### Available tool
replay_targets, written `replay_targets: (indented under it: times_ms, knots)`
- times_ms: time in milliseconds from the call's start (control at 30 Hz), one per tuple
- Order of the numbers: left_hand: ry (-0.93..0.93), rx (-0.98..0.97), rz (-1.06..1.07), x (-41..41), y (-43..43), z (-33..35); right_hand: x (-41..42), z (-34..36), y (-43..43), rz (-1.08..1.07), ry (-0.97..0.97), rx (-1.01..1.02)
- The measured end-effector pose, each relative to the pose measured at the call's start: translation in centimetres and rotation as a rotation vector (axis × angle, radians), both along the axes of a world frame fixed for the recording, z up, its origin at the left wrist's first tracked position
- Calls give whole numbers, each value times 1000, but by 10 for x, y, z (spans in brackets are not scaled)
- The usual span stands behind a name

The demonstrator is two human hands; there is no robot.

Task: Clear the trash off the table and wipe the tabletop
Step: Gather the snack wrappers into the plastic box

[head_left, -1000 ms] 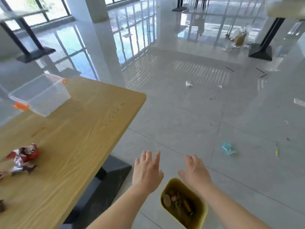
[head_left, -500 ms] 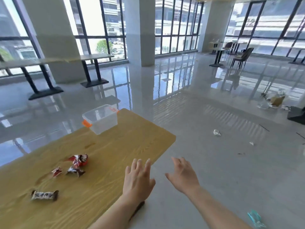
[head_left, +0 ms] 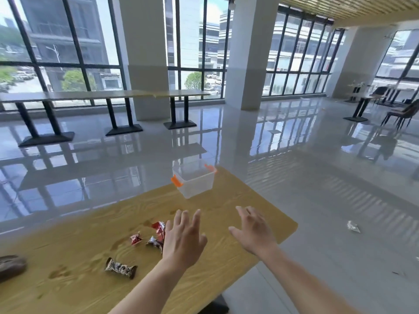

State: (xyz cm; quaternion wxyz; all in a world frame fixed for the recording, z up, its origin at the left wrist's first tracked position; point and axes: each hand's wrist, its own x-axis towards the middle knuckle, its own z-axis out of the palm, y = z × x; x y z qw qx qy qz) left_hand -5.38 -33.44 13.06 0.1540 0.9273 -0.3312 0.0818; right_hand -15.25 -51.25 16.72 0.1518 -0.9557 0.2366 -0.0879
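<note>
The wooden table [head_left: 226, 264] carries several candy wrappers: a small red one [head_left: 135, 238], a red-and-silver one [head_left: 159, 227], a dark one [head_left: 154, 242] and a brown bar wrapper [head_left: 121, 270]. My left hand [head_left: 183, 240] hovers open over the table, just right of the red-and-silver and dark wrappers and partly covering them. Over the table's right end my right hand [head_left: 254, 231] is open too, fingers spread, holding nothing. Small brown stains mark the tabletop.
A clear plastic box [head_left: 195, 181] with orange latches stands at the table's far corner. A dark brown object [head_left: 11, 266] lies at the left edge. Crumpled trash [head_left: 353, 227] lies on the glossy floor to the right. Long tables and pillars stand by the windows.
The view has swung up and left from the yellow bin on the floor to the table. Both open hands have moved from above the bin to above the tabletop.
</note>
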Motion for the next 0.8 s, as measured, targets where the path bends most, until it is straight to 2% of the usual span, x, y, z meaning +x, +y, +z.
replay_targets:
  times_ms: [433,800]
  knots:
    - [43,36,37,129,23,0,137,-4,11,-1,82,8]
    - [65,73,95,208,-27,-20,227,-25,-54,51,140,23]
